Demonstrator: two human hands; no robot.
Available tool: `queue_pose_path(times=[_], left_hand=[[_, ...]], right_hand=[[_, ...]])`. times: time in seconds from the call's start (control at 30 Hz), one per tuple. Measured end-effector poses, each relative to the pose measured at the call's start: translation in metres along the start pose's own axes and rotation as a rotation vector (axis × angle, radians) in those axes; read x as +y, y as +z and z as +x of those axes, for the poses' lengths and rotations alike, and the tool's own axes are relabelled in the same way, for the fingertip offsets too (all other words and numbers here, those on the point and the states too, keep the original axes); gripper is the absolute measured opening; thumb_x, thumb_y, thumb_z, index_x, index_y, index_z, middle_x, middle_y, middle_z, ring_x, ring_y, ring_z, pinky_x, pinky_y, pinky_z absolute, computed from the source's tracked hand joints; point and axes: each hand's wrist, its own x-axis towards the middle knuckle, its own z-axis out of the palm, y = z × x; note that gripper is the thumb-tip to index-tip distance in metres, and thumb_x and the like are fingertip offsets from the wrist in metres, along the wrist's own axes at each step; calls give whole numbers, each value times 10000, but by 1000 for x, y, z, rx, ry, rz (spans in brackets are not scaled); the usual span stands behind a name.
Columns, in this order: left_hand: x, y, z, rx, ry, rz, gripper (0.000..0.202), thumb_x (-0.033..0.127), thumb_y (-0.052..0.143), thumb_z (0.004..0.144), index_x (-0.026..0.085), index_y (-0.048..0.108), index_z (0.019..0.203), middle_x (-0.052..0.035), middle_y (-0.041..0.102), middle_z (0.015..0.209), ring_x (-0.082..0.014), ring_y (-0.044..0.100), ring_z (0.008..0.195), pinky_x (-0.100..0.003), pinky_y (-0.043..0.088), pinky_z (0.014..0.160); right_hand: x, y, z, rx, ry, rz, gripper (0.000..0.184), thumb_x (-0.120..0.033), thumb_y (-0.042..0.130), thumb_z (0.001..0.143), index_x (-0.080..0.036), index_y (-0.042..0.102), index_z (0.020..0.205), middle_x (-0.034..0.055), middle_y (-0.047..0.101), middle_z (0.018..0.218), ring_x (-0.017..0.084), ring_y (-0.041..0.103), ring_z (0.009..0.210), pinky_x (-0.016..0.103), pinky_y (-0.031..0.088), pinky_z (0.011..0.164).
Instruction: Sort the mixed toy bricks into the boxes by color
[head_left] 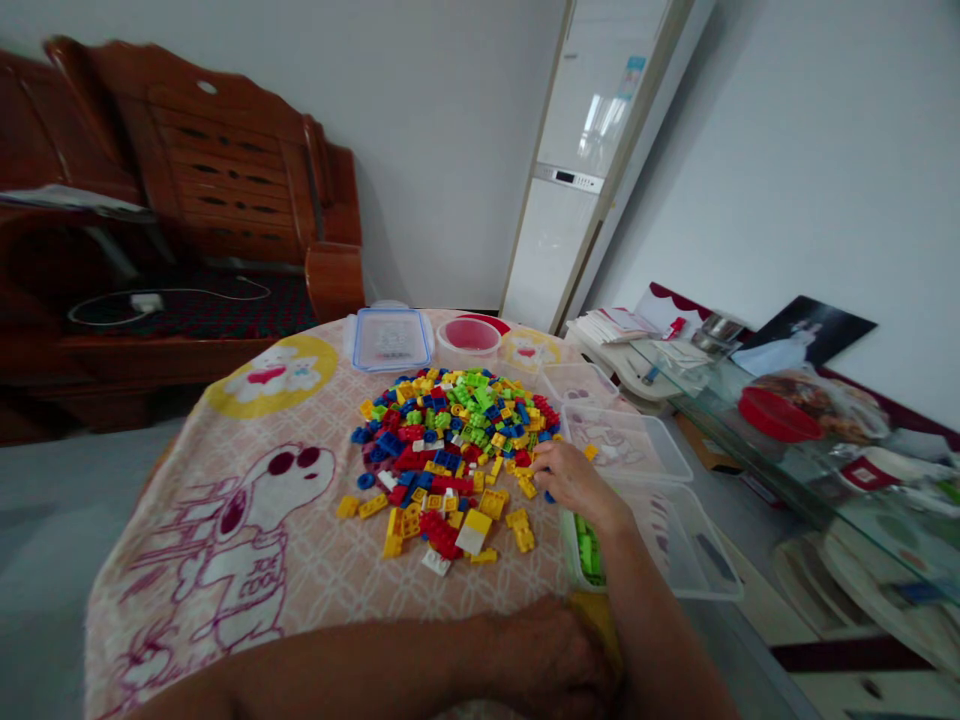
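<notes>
A heap of toy building bricks (465, 430) in red, blue, yellow, green and white covers the middle of the table. My right hand (574, 482) reaches to the heap's right edge, its fingers bent together among yellow and red bricks. Whatever is between those fingertips is too small to make out. Below that wrist stands a clear box with green bricks (589, 550), partly covered by my right forearm. My left hand (559, 650) lies low in the picture, crossing under my right forearm beside something yellow (598, 622). Its fingers are dark and mostly hidden.
Clear plastic trays (694, 540) line the table's right side. Behind the heap are a blue-rimmed lidded box (392, 340) and a round pink-bottomed tub (469, 340). A glass-topped stand (757, 450) with clutter is at right; a wooden bench (217, 190) is back left.
</notes>
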Motion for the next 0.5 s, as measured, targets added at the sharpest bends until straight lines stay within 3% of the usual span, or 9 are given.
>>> queue_pose_path(times=[0.13,0.3,0.5], left_hand=[[1,0,1,-14,-22,39,125,282,641,880,194,727,855,2,745,798,-154,671,691,-271,392,503],[0,1,0,6,-30,21,103,275,660,863,193,719,845,1,744,788,-158,675,686,-263,401,511],[-4,7,2,20,10,15,95,269,665,857,192,700,814,-9,737,778,-158,681,701,-260,420,531]], right_hand=[[15,-11,-4,155,-15,151,268,-129,532,848,-172,730,672,83,733,883,193,647,880,274,441,825],[42,-24,-13,367,120,177,279,-155,520,832,-190,693,616,64,730,835,193,637,857,274,441,808],[60,-23,-23,279,376,17,280,-158,527,827,-177,678,592,74,677,664,186,588,679,282,385,659]])
